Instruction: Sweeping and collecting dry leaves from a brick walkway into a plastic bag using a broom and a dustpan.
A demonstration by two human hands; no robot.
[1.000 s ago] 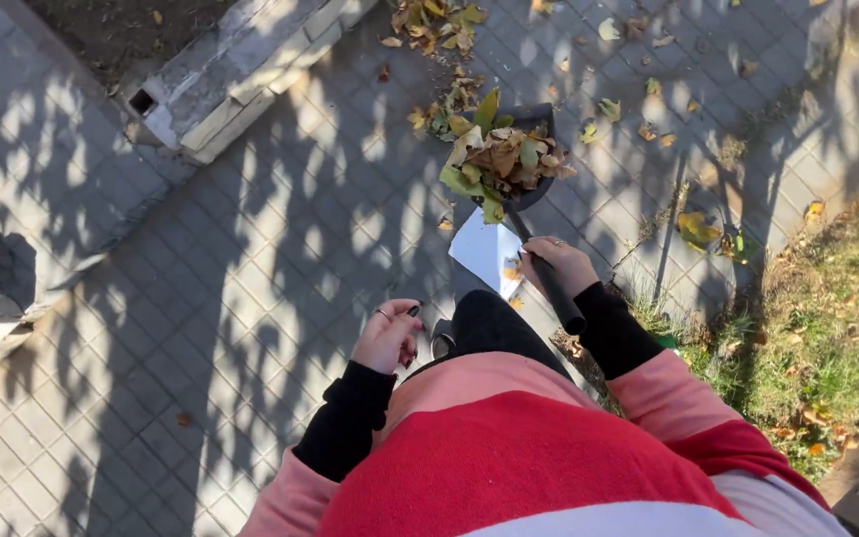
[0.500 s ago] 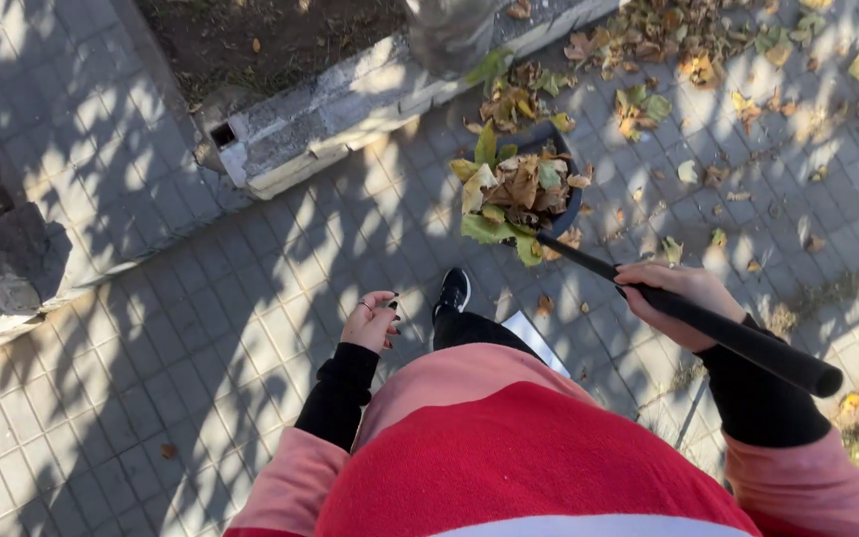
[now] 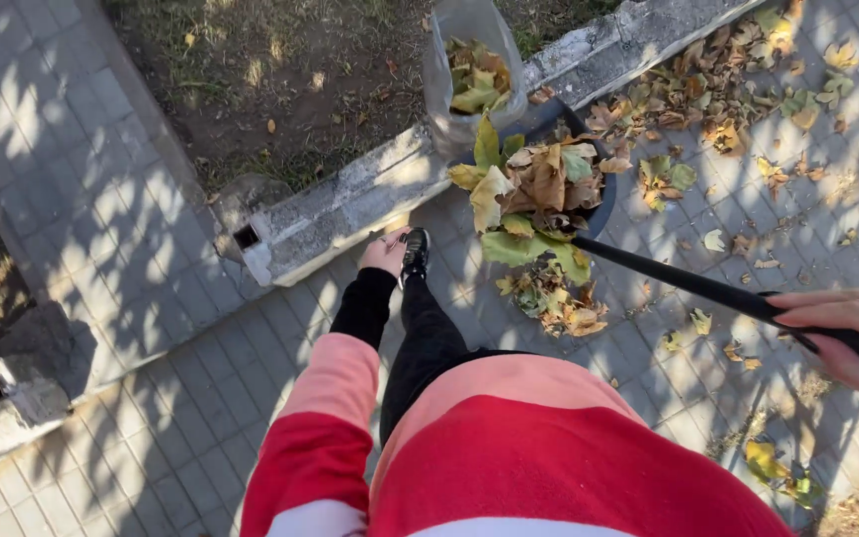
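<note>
Beside the clear bag (image 3: 469,60) on the stone curb (image 3: 350,204), the leaf-loaded shovel (image 3: 539,184) is now arriving, having swung over; right hand (image 3: 847,333) fingers are wrapping its handle, left hand (image 3: 387,251) is reaching forward, grip unclear.

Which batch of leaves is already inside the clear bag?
The small green-yellow batch showing through the clear bag beyond the curb; the others sit on the shovel or lie loose on the paving.

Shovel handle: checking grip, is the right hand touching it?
Touching: the head view shows the right hand wrapped around the black shovel handle.
</note>
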